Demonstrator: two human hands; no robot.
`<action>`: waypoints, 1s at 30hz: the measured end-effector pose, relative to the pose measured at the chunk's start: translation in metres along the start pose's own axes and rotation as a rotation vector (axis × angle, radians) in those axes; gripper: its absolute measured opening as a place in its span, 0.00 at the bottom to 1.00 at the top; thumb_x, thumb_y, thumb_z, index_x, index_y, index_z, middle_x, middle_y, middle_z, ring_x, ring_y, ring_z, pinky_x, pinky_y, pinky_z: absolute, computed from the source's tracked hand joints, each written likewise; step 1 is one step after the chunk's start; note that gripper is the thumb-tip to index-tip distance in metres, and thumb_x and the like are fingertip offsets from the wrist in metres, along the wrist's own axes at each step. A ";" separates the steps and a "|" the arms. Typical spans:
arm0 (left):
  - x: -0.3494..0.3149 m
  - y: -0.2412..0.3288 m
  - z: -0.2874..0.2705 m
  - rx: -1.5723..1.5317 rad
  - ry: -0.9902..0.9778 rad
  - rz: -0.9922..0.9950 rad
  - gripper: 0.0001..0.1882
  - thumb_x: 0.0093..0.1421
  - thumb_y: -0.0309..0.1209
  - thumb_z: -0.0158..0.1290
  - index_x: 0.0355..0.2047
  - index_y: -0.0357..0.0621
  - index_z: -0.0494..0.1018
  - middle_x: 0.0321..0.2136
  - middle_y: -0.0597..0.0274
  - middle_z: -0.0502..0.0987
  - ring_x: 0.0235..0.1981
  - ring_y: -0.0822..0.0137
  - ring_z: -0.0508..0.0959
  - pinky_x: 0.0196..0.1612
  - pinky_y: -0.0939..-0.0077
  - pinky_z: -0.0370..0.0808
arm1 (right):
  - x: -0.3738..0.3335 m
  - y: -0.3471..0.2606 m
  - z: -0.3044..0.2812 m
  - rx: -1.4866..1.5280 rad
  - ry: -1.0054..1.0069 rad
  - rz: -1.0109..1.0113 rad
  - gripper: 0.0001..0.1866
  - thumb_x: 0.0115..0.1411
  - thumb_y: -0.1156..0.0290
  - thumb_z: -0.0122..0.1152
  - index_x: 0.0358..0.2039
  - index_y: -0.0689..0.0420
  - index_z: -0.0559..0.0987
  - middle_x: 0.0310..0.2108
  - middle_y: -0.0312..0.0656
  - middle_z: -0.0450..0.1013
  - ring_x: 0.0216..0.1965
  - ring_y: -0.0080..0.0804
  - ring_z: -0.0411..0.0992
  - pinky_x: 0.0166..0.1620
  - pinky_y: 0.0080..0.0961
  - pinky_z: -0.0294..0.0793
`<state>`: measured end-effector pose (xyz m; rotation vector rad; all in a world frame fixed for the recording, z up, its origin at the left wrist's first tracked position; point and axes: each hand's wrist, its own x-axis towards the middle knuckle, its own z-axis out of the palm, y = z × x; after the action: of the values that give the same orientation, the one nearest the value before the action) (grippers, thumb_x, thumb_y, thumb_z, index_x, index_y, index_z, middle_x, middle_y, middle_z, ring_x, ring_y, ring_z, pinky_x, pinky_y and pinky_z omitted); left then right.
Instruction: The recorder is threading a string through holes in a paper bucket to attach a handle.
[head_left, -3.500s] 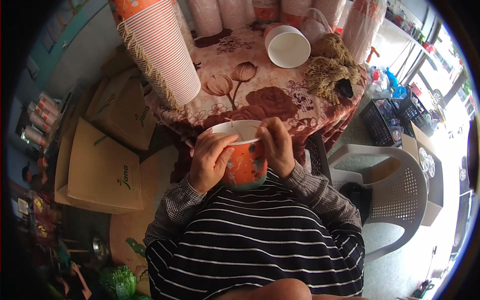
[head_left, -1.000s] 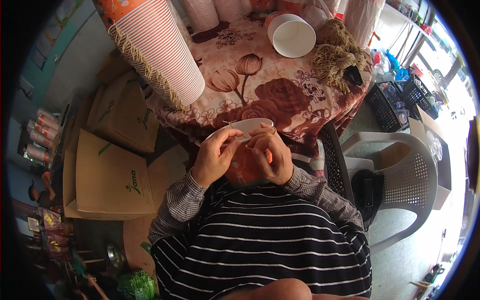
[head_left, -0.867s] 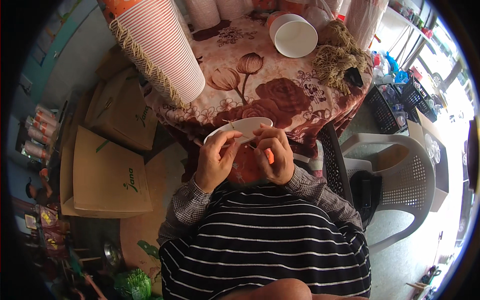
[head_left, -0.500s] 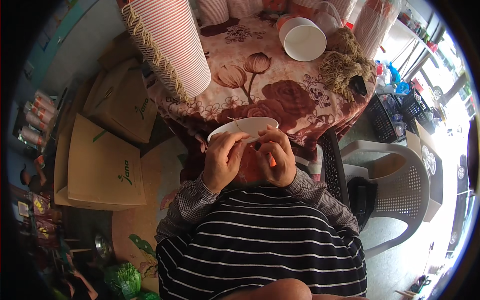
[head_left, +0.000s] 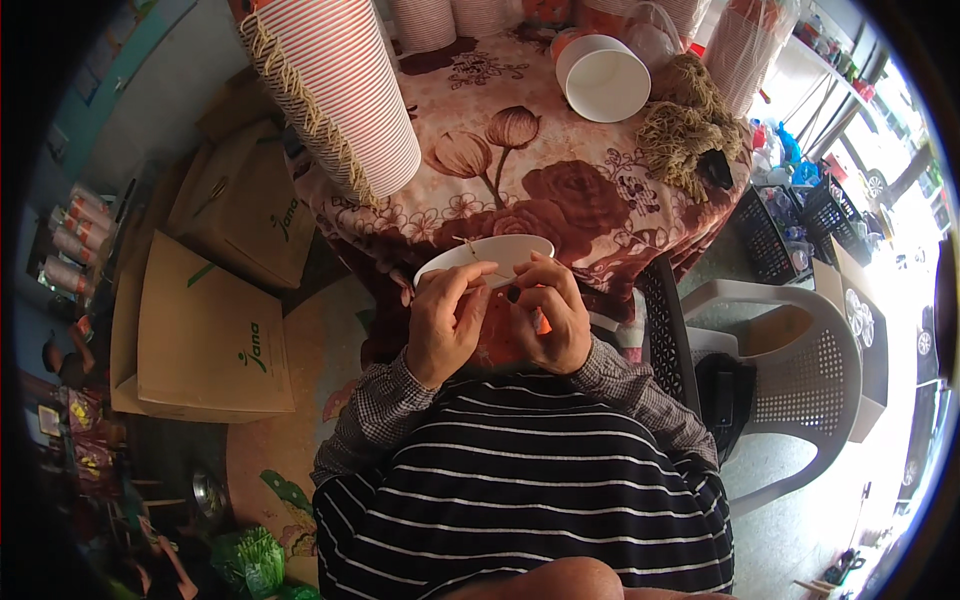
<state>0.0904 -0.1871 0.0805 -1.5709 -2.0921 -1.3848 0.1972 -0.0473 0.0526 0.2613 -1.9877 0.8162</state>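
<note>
A paper tub (head_left: 492, 318), orange outside and white inside, stands between my hands, its open mouth tilted up before my lap. A thin tan cord (head_left: 473, 249) crosses its white rim. At the near side of the rim my left hand (head_left: 443, 325) is closed, thumb and forefinger pinching the cord. My right hand (head_left: 556, 318) is closed just beside it, fingertips together at the cord; a small black thing (head_left: 514, 294) shows by its thumb. The exact grip of the fingertips is partly hidden.
On the flowered tablecloth (head_left: 480, 160) stand a tall tub stack (head_left: 350, 100) with cord loops down its side, a white-mouthed tub (head_left: 607, 80) lying tipped, and a cord bundle (head_left: 690, 135). Cardboard boxes (head_left: 205, 330) stand left; a plastic chair (head_left: 800, 390) and black crates (head_left: 770, 235) right.
Both hands stay at the tub's rim, with only slight finger movement. The fingertips of the two hands have moved a little apart, and more of the cord shows between them.
</note>
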 end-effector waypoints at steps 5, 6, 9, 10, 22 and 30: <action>0.000 0.004 0.000 -0.047 0.006 -0.024 0.15 0.57 0.22 0.53 0.47 0.42 0.72 0.33 0.59 0.80 0.34 0.62 0.79 0.44 0.71 0.69 | 0.000 -0.002 0.001 -0.021 -0.001 -0.007 0.13 0.46 0.85 0.61 0.31 0.61 0.71 0.39 0.47 0.66 0.46 0.45 0.70 0.58 0.47 0.65; 0.001 0.005 0.000 -0.068 0.016 -0.023 0.16 0.58 0.22 0.53 0.48 0.42 0.72 0.33 0.59 0.80 0.34 0.61 0.79 0.44 0.71 0.70 | 0.000 -0.002 0.001 -0.029 -0.001 -0.009 0.13 0.45 0.85 0.61 0.31 0.61 0.71 0.39 0.47 0.66 0.46 0.45 0.70 0.58 0.47 0.66; 0.000 0.003 0.001 -0.080 0.002 -0.023 0.17 0.58 0.22 0.52 0.49 0.41 0.71 0.34 0.59 0.80 0.35 0.61 0.79 0.44 0.70 0.70 | -0.001 -0.001 0.001 -0.007 0.011 0.003 0.13 0.45 0.85 0.61 0.31 0.61 0.71 0.39 0.47 0.66 0.46 0.45 0.70 0.57 0.47 0.66; 0.000 0.003 0.001 -0.080 0.002 -0.023 0.17 0.58 0.22 0.52 0.49 0.41 0.71 0.34 0.59 0.80 0.35 0.61 0.79 0.44 0.70 0.70 | -0.001 -0.001 0.001 -0.006 0.011 0.002 0.13 0.45 0.85 0.61 0.31 0.61 0.71 0.39 0.47 0.66 0.46 0.45 0.70 0.57 0.47 0.66; 0.001 0.005 -0.005 -0.017 0.044 0.026 0.15 0.57 0.23 0.53 0.47 0.41 0.72 0.42 0.57 0.77 0.45 0.58 0.75 0.49 0.67 0.69 | 0.003 -0.005 -0.003 0.020 -0.009 -0.004 0.11 0.48 0.84 0.61 0.32 0.61 0.71 0.40 0.47 0.67 0.48 0.44 0.70 0.60 0.49 0.63; -0.001 0.016 -0.016 -0.004 0.054 0.112 0.10 0.63 0.32 0.49 0.37 0.41 0.77 0.45 0.55 0.72 0.54 0.51 0.67 0.57 0.57 0.63 | 0.003 -0.014 -0.009 0.506 0.055 0.333 0.05 0.59 0.75 0.61 0.35 0.59 0.75 0.48 0.45 0.67 0.54 0.39 0.65 0.57 0.33 0.62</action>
<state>0.0982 -0.1996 0.0977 -1.6066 -1.9401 -1.3786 0.2089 -0.0517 0.0645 0.1946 -1.7688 1.5246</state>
